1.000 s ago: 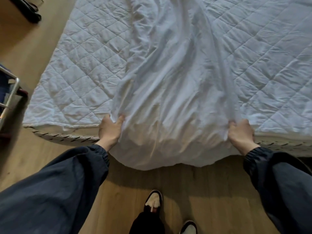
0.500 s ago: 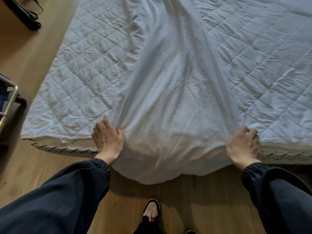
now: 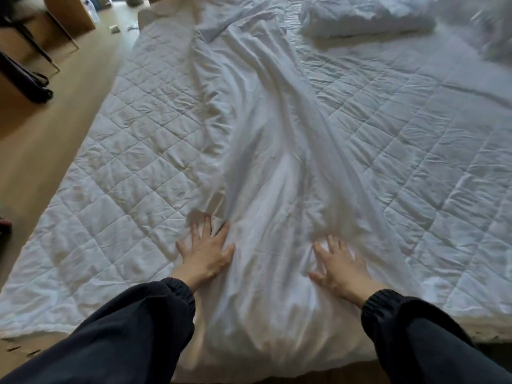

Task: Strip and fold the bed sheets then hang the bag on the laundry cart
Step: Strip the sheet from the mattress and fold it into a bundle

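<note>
the biggest risk, as i judge it, is the bed sheet sliding off the foot of the bed: its near end hangs over the edge toward the floor, and neither grip has hold of it. the left hand lies flat at the sheet's left border with fingers spread, and the right hand lies flat on its right part, fingers spread too; both only press and nothing is pinched. if that pressure eases, the hanging weight could drag the cloth down. next comes a crooked fold: the sheet lies as a long rumpled band down the middle of the bed, narrow and bunched at the far end, wide under the hands, its left edge wavy. folded as it lies, it would likely trap creases and leave edges unmatched. a smaller worry is that smoothing shoves the cloth into new ridges

the surface is a white quilted mattress pad, diamond-stitched and wrinkled, covering the bed to its edges. on it at the far right sits a rolled heap of white bedding. left of the bed runs a pale wooden floor, with a wooden cabinet at the far end, thin dark furniture legs near it, a dark object too blurred to name, and small litter by the bed's head
</note>
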`<state>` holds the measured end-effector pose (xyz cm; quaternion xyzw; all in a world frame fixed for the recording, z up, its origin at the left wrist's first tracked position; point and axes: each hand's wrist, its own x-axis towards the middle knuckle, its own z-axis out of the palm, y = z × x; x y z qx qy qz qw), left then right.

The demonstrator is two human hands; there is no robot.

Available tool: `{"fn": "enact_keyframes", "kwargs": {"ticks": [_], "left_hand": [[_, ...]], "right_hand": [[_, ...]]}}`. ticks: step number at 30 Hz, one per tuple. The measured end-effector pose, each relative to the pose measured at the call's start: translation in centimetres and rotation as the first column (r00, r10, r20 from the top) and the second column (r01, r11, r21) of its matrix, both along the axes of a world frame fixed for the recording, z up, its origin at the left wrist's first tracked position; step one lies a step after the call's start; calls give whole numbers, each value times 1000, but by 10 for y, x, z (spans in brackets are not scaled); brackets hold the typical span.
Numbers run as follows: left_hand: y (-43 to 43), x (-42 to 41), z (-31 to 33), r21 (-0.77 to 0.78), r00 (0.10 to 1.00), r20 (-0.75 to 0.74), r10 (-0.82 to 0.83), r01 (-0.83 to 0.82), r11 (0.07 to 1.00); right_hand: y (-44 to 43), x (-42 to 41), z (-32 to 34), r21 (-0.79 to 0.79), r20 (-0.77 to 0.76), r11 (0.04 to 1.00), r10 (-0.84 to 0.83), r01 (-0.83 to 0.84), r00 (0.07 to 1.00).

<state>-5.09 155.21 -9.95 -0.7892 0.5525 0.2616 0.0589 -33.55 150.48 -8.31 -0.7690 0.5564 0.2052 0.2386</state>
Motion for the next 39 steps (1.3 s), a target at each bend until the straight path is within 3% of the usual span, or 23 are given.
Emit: {"fn": "enact_keyframes", "kwargs": {"ticks": [5,9,17,23,30,35,39], "left_hand": [[-19,14,-1,84,999,-29,-45,48,995],[-15,13,-6,31,999,-16,-50,51,998],[30,5,-10,-211,993,109,-35,58,976],[62,1,-12,-256,998,65,23,-5,967],[105,-2,-7,-325,998,27,51,-40,945],[147,-8,-10,-345,997,3,77,-71,936],[173,-14,-11,-392,987,-69,146,-162,906]], "right_hand": [[-18,8,-4,80,-35,997,-6,8,999],[-19,10,-7,78,-38,997,-4,7,999],[24,-4,-17,-142,8,989,-37,38,999],[60,-14,-23,-225,66,971,-69,82,995],[108,-52,-35,-291,126,856,-409,428,904],[124,-66,-35,-260,195,802,-502,538,842],[129,-81,-30,-262,301,681,-615,684,729]]}}
